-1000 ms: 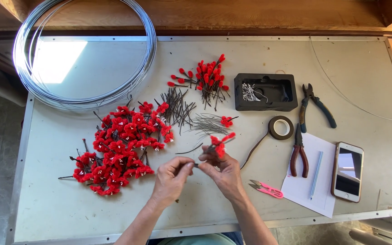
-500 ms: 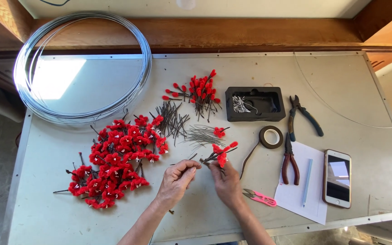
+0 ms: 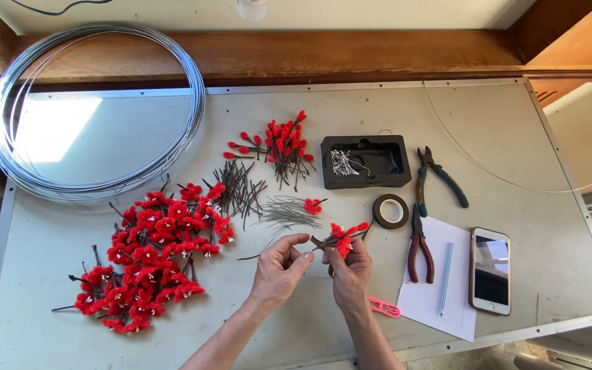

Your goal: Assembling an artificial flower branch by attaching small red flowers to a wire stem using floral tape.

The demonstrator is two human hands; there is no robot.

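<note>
Both hands have drawn in toward the near edge of the bench (image 3: 378, 109) since a second ago, keeping the same small job between them. The right hand (image 3: 351, 270) has its fingers closed around a short sprig of red blossoms (image 3: 342, 236), whose blooms stand just above the knuckles. The left hand (image 3: 279, 267) pinches a thin dark stem (image 3: 251, 257) that sticks out to the left, fingertips nearly touching the other hand. The sprig looks a little fuller than before, which suggests another piece is being bound on. The big heap of red flowers (image 3: 149, 257) lies unchanged to the left, the tape roll (image 3: 390, 211) just right of the sprig, and the coil of wire (image 3: 90, 109) far left.
</note>
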